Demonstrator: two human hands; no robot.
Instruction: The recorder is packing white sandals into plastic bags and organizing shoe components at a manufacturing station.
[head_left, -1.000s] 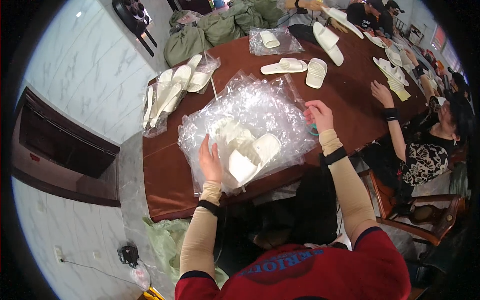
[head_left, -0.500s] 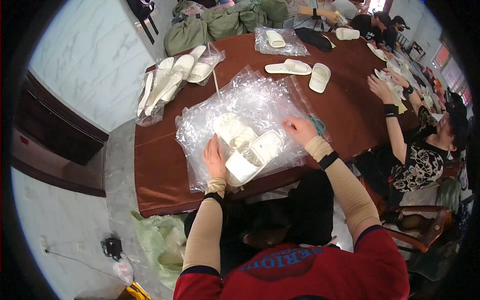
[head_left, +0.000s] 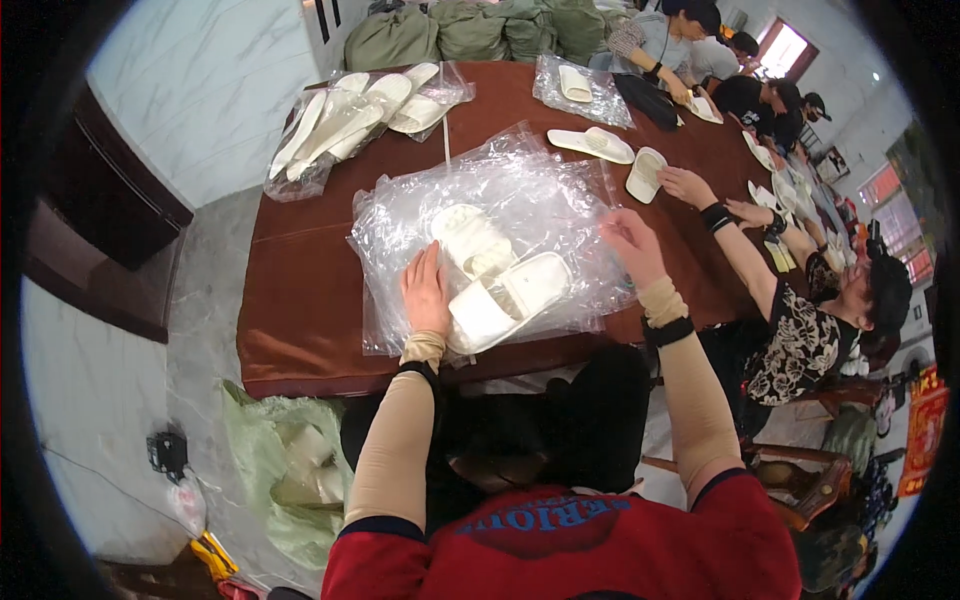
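Note:
A pair of white slippers lies on a stack of clear plastic bags [head_left: 400, 215] in front of me. The farther slipper [head_left: 470, 240] is partly under the nearer slipper [head_left: 515, 300], which is turned at an angle. My left hand [head_left: 427, 290] rests open beside the pair, its fingers stretched along their left side. At the right edge of the bags is my right hand [head_left: 634, 250], its fingers bent together. Their tips are smeared against the shiny film, and what they hold, if anything, cannot be made out.
Bagged slippers [head_left: 365, 110] lie at the far left of the brown-covered table [head_left: 300, 290]; another bagged slipper [head_left: 576, 84] is at the back. Two loose slippers are beyond my right hand. A co-worker's hand [head_left: 690, 187] reaches toward one. A green sack [head_left: 250, 460] stands on the floor.
My right hand has moved off to the right, away from the slippers. My left hand stays beside them. The co-worker's hand has reached forward to a loose slipper. The view has shifted.

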